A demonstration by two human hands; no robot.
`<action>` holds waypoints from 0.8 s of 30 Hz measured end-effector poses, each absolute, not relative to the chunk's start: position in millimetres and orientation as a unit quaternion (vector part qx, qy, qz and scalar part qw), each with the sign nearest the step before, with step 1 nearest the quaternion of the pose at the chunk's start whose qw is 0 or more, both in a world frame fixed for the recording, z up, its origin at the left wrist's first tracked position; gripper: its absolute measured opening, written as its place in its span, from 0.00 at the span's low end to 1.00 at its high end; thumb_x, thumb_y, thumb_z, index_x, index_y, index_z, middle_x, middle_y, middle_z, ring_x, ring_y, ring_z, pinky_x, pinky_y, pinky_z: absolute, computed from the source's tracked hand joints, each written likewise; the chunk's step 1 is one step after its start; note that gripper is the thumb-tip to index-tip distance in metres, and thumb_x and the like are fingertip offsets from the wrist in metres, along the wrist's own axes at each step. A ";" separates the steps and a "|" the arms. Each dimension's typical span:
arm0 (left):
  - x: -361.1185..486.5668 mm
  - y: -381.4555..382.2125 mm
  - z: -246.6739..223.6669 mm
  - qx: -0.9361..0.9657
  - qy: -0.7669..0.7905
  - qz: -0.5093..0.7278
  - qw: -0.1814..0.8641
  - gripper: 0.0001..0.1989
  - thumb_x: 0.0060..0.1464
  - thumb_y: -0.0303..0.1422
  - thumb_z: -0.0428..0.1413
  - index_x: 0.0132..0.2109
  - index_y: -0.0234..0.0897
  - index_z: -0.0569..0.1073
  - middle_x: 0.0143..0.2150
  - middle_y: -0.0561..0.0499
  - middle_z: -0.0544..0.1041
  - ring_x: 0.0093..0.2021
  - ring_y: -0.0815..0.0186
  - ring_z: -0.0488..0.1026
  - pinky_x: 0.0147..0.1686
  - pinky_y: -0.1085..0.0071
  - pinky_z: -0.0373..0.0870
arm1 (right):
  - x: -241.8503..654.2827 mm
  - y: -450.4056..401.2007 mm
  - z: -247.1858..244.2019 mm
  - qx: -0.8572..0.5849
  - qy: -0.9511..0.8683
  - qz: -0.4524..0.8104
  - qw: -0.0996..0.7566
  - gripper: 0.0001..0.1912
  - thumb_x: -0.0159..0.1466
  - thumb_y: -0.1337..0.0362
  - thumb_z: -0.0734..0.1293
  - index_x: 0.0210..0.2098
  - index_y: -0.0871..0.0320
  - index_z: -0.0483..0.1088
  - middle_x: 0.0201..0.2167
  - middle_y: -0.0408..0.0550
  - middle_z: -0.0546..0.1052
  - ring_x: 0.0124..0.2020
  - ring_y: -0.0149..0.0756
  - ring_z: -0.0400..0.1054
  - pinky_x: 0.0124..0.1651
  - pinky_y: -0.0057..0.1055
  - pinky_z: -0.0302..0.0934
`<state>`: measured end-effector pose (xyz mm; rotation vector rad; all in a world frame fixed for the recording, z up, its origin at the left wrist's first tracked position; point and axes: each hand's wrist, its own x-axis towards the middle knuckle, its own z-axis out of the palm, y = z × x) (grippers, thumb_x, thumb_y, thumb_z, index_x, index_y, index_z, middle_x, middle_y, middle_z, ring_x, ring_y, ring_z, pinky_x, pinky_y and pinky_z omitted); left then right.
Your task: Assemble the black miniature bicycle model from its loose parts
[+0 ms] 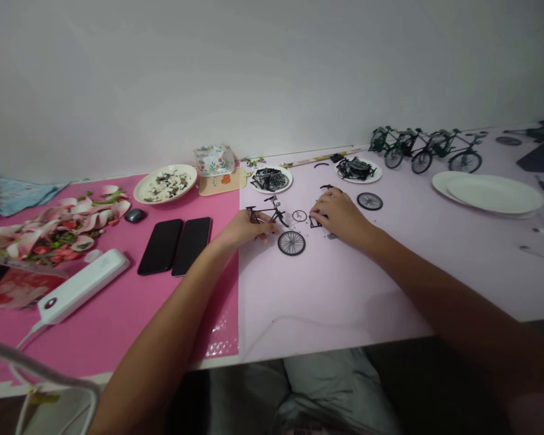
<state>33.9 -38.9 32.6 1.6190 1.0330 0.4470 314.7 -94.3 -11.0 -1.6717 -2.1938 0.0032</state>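
My left hand [249, 228] is closed on a small black toy bicycle frame [267, 212] with handlebars and a front mudguard, held just above the table. A loose spoked wheel [291, 243] lies flat right of those fingers. My right hand [336, 212] rests on the table with its fingers bent together over a small black bracket-like part [315, 222]; whether it grips that part is hard to make out. Between the hands lies a thin ring-shaped part [299, 215] among tiny bits. Another spoked wheel [369, 201] sits beyond my right hand.
Two plates of black parts [272, 179] [357, 170] stand near the wall. Assembled toy bicycles [435, 148] and stacked white plates [489, 193] are at right. Two phones [174, 246], a white power bank [84, 286], a bowl [165, 183] and pink petal-like pieces [72, 226] occupy the left.
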 end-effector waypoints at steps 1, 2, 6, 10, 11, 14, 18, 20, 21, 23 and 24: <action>33.8 -39.1 32.9 0.686 0.435 0.188 0.552 0.08 0.48 0.33 0.71 0.34 0.33 0.84 0.30 0.44 0.84 0.23 0.69 0.72 0.26 0.71 0.65 | 315.7 -94.3 -11.0 -0.592 -0.782 0.006 0.194 0.15 0.73 0.58 0.65 0.42 0.51 0.85 0.44 0.56 0.84 0.54 0.58 0.65 0.55 0.53 0.60; 33.7 -39.1 32.8 0.686 0.434 0.188 0.552 0.08 0.48 0.33 0.71 0.34 0.33 0.84 0.29 0.45 0.83 0.23 0.69 0.72 0.25 0.71 0.65 | 316.7 -94.4 -10.8 -0.588 -0.784 0.013 0.197 0.15 0.73 0.58 0.65 0.42 0.50 0.85 0.44 0.55 0.84 0.54 0.58 0.65 0.55 0.53 0.60; 33.2 -37.5 30.0 0.681 0.431 0.191 0.560 0.10 0.46 0.33 0.72 0.35 0.33 0.84 0.32 0.43 0.85 0.24 0.69 0.72 0.24 0.72 0.63 | 319.0 -96.3 -9.0 -0.579 -0.788 0.036 0.207 0.15 0.73 0.58 0.66 0.41 0.50 0.86 0.43 0.55 0.84 0.53 0.57 0.64 0.54 0.53 0.60; 33.7 -37.6 28.8 0.672 0.433 0.195 0.569 0.07 0.48 0.30 0.70 0.35 0.33 0.83 0.35 0.42 0.86 0.24 0.70 0.73 0.24 0.72 0.63 | 315.4 -98.8 -7.2 -0.594 -0.779 0.023 0.200 0.13 0.72 0.58 0.67 0.39 0.50 0.86 0.43 0.55 0.84 0.52 0.57 0.64 0.53 0.53 0.59; 34.0 -38.4 29.4 0.671 0.432 0.195 0.570 0.06 0.48 0.30 0.70 0.35 0.33 0.83 0.35 0.43 0.86 0.23 0.70 0.72 0.25 0.72 0.64 | 313.6 -99.2 -6.9 -0.602 -0.775 0.015 0.194 0.13 0.72 0.59 0.67 0.39 0.50 0.85 0.43 0.55 0.84 0.53 0.57 0.64 0.53 0.53 0.59; 35.0 -41.3 32.3 0.666 0.434 0.194 0.575 0.06 0.48 0.29 0.69 0.34 0.32 0.82 0.35 0.43 0.86 0.23 0.71 0.71 0.27 0.72 0.67 | 307.7 -99.9 -6.8 -0.619 -0.765 -0.005 0.177 0.13 0.72 0.60 0.67 0.37 0.53 0.84 0.43 0.56 0.84 0.54 0.58 0.64 0.53 0.52 0.59; 35.6 -42.8 34.0 0.662 0.441 0.191 0.575 0.06 0.49 0.29 0.69 0.34 0.32 0.82 0.34 0.44 0.85 0.24 0.71 0.71 0.28 0.73 0.67 | 303.3 -99.5 -10.0 -0.637 -0.744 0.013 0.201 0.10 0.70 0.63 0.67 0.36 0.56 0.80 0.42 0.57 0.82 0.55 0.57 0.65 0.54 0.50 0.62; 35.3 -41.7 32.7 0.666 0.442 0.191 0.570 0.05 0.50 0.28 0.69 0.34 0.32 0.82 0.34 0.45 0.85 0.23 0.72 0.70 0.27 0.73 0.66 | 303.5 -99.0 -12.9 -0.641 -0.735 0.030 0.221 0.08 0.69 0.63 0.68 0.36 0.56 0.79 0.42 0.57 0.81 0.54 0.56 0.66 0.54 0.50 0.63; 35.1 -40.7 31.6 0.668 0.444 0.189 0.566 0.05 0.50 0.28 0.69 0.35 0.32 0.83 0.32 0.46 0.85 0.23 0.72 0.70 0.27 0.73 0.65 | 304.1 -98.5 -14.5 -0.640 -0.733 0.036 0.229 0.07 0.68 0.63 0.68 0.35 0.56 0.78 0.42 0.57 0.81 0.54 0.56 0.66 0.54 0.50 0.63; 34.5 -38.5 29.0 0.673 0.448 0.185 0.559 0.06 0.50 0.29 0.70 0.36 0.32 0.83 0.28 0.47 0.83 0.23 0.72 0.69 0.26 0.74 0.64 | 306.1 -97.4 -17.2 -0.634 -0.733 0.042 0.241 0.07 0.68 0.63 0.68 0.34 0.55 0.77 0.41 0.56 0.81 0.54 0.56 0.65 0.55 0.51 0.64; 34.3 -37.4 27.6 0.675 0.448 0.185 0.557 0.06 0.50 0.30 0.70 0.36 0.32 0.84 0.27 0.48 0.82 0.23 0.72 0.69 0.26 0.74 0.63 | 307.4 -96.8 -18.0 -0.630 -0.736 0.043 0.244 0.07 0.68 0.63 0.68 0.34 0.55 0.77 0.40 0.56 0.81 0.54 0.56 0.65 0.56 0.52 0.63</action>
